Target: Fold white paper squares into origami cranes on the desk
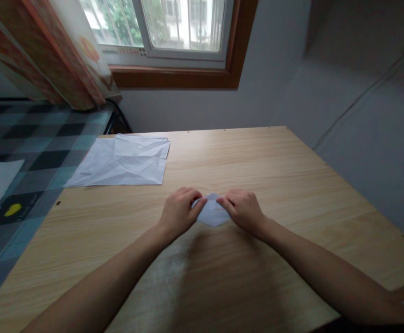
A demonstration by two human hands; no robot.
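A small folded piece of white paper [211, 213] lies on the wooden table [274, 185] in front of me. My left hand [179, 210] pinches its left edge with curled fingers. My right hand [245, 209] pinches its right edge the same way. Both hands rest on the tabletop, with the paper's pointed lower corner showing between them. Part of the paper is hidden under my fingers.
A stack of creased white paper sheets [122, 161] lies at the table's back left. A bed with a checked cover [32, 152] stands to the left, a curtain [49, 55] and window [167, 27] behind. Grey walls close the right side.
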